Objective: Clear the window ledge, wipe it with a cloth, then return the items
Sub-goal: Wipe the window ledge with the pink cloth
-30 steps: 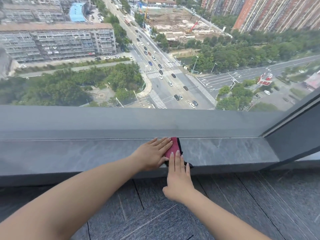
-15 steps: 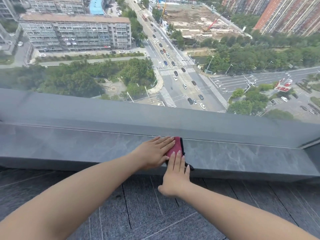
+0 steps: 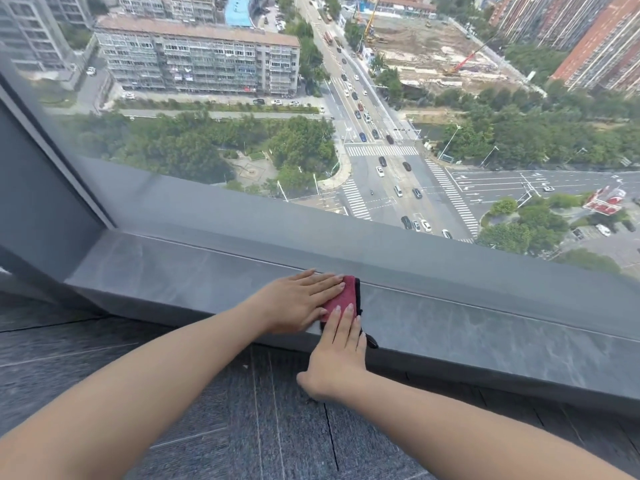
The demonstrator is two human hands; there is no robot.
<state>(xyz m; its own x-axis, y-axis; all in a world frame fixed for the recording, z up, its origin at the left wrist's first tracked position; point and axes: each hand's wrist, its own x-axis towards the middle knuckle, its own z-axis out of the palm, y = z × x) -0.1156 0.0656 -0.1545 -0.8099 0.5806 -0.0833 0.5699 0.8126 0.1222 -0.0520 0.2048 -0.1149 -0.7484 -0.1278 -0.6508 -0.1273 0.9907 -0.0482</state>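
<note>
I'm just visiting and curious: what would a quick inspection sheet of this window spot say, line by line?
Surface: grey stone window ledge, bare apart from the cloth and hands.
Job's things: folded red cloth with a dark edge, lying flat on the ledge.
Clutter: nothing seen.
Grippers: left hand flat, fingers on the cloth; right hand flat, fingertips on the cloth's near end. Neither grips it.
Cables: nothing seen; a small dark loop sticks out beside the right hand.
Surroundings: window glass over a city street far below; grey carpet floor.
</note>
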